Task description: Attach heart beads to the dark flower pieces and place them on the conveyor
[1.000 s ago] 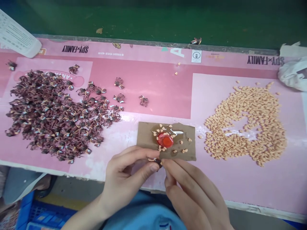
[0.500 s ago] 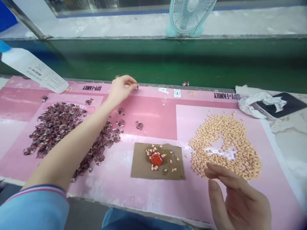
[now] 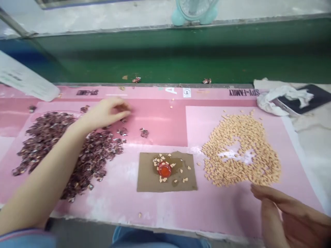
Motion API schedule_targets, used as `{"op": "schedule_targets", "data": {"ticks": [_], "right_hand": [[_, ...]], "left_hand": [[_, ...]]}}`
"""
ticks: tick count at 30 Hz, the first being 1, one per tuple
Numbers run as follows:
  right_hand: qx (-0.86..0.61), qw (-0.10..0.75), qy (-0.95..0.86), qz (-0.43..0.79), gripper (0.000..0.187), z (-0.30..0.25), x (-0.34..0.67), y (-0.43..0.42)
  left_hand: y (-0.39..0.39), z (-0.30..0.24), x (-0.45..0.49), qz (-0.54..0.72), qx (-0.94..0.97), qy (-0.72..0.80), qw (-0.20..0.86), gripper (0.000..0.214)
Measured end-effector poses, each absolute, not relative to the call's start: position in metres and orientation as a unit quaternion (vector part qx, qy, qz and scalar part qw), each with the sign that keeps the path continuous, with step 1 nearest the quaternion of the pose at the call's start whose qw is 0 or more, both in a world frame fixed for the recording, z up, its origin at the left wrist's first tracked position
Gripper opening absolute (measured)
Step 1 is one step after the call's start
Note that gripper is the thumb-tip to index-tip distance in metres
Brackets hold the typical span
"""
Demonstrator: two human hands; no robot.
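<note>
My left hand (image 3: 108,112) reaches across the pink printed sheet (image 3: 160,117) to the right edge of a large heap of small dark brown pieces (image 3: 59,148). Its fingertips are close to a few loose dark pieces (image 3: 122,131); the fingers are smeared by motion. My right hand (image 3: 284,213) hovers at the lower right, just in front of a heap of small peach pieces (image 3: 240,151), fingers apart and nothing in them. Between the heaps lies a brown card (image 3: 150,179) with a red cap (image 3: 164,168), a wet puddle and scattered peach bits.
A green belt (image 3: 181,65) runs behind the sheet, with a dark piece (image 3: 136,80) and another (image 3: 207,81) at its near edge. A fan base (image 3: 193,13) stands beyond. At the right lie a crumpled white cloth (image 3: 279,96) and a black object (image 3: 312,98); a white labelled thing (image 3: 23,82) is at the left.
A second ago both hands pinched a piece together by the card. My left hand reached to the far edge, then drew back to the dark heap. My right hand moved right and lower.
</note>
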State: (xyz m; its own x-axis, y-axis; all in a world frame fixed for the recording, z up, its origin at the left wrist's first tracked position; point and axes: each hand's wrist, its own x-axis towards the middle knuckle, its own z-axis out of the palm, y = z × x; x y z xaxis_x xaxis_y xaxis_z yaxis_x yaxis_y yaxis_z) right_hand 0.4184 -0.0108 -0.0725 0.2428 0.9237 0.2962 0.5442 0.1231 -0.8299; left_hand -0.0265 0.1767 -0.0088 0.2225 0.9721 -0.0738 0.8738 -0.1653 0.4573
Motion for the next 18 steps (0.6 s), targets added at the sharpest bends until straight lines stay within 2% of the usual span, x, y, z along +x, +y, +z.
{"op": "schedule_targets", "data": {"ticks": [2, 6, 10, 18], "right_hand": [[-0.608, 0.439, -0.637, 0.181, 0.025, -0.066, 0.409, -0.007], [-0.580, 0.352, -0.724, 0.124, 0.019, -0.061, 0.395, 0.001], [-0.596, 0.321, -0.732, 0.072, 0.016, -0.065, 0.393, -0.004], [-0.604, 0.282, -0.744, 0.060, 0.011, -0.070, 0.400, -0.009]], "left_hand": [[0.151, -0.008, -0.031, 0.104, 0.777, 0.585, 0.208, 0.040], [0.131, -0.012, -0.036, 0.056, 0.790, 0.602, 0.107, 0.054], [0.129, -0.011, -0.035, 0.008, 0.778, 0.622, 0.084, 0.068], [0.125, -0.007, -0.049, 0.043, 0.761, 0.627, 0.159, 0.049]]}}
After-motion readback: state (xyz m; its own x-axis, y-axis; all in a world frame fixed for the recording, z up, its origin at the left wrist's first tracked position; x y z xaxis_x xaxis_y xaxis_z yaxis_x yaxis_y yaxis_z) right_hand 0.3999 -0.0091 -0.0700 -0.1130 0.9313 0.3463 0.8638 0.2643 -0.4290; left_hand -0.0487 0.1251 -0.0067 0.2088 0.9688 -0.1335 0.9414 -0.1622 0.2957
